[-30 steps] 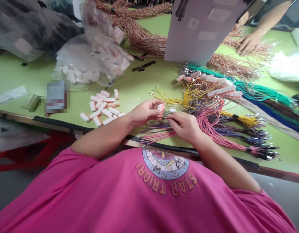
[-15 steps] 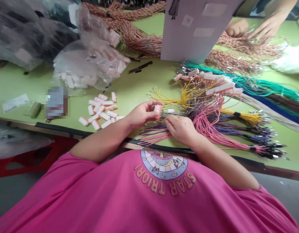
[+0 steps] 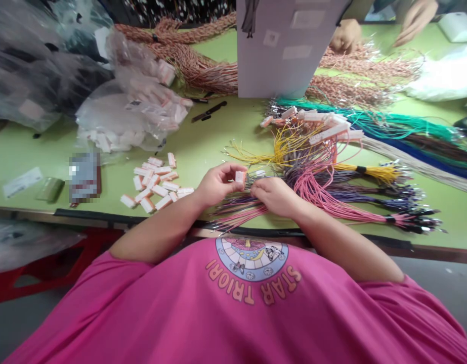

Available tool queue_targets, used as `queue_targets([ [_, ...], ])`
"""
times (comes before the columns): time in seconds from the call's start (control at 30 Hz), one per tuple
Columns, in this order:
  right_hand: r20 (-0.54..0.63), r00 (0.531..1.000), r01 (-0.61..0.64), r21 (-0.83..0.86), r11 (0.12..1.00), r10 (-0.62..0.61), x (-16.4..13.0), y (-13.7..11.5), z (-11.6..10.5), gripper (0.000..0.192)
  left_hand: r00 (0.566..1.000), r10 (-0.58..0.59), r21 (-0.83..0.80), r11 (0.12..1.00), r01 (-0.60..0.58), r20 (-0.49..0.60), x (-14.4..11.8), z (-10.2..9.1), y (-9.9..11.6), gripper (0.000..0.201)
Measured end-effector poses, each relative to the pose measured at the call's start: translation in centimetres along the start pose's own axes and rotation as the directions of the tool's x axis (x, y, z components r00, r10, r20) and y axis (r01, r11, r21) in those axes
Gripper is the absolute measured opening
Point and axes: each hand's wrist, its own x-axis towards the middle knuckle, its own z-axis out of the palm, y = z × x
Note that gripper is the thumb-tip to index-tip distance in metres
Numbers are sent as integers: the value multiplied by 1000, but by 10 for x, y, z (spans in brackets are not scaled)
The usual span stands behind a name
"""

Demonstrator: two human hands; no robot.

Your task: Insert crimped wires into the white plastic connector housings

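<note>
Now | left hand (image 3: 216, 184) pinching connector (image 3: 240, 177) | right hand (image 3: 273, 194) on wires (image 3: 320, 194)

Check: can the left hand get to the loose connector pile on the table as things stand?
Probably yes: the pile lies just beside the left hand on bare table, but that hand grips a connector.

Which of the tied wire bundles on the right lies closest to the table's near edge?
The pink bundle: it runs along the near edge of the table, in front of the purple bundle and yellow bundle.
</note>
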Motion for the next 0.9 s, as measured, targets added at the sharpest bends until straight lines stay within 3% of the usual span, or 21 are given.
queue_targets([
  [0.17, 43, 999, -40, 214, 976, 31, 2, -3, -1, 22, 999, 31, 28, 999, -30, -14, -1, 1, -1, 49],
  [0.27, 6, 1000, -30, 174, 984, 30, 3, -4, 7, 25, 1000, 10, 10, 1000, -10, -15, -1, 4, -3, 50],
  [0.37, -46, 998, -29, 82, 996, 33, 3, -5, 15, 32, 996, -22, 57, 998, 26, -81, -2, 8, -2, 50],
  [0.5, -84, 996, -15, 84, 996, 22, 4, -5, 17, 30, 992, -9, 113, 993, 23, -123, -1, 7, 1, 47],
  [0.6, -97, 994, 67, 146, 987, -53, 3, -3, 14, 25, 995, 34, 149, 989, -19, -93, -1, 0, -3, 51],
  [0.67, -118, 988, 128, 219, 967, -104, 1, -3, 8, 23, 991, 129, 215, 970, -116, -46, -2, -4, -7, 58],
  [0.73, -161, 983, 138, 325, 936, -89, -5, -2, -2, 23, 961, 257, 380, 883, -276, 101, -4, -5, -10, 70],
  [0.77, -192, 980, 129, 387, 913, -57, -10, -2, -11, 23, 932, 283, 489, 794, -360, 227, -5, -3, -11, 76],
  [0.83, -271, 962, 113, 513, 851, 36, -24, -1, -33, 18, 857, 157, 677, 551, -488, 490, -9, 4, -11, 79],
  [0.9, -399, 908, 150, 596, 789, 129, -42, 2, -62, 10, 798, -95, 774, 333, -538, 596, -13, 14, -9, 74],
])
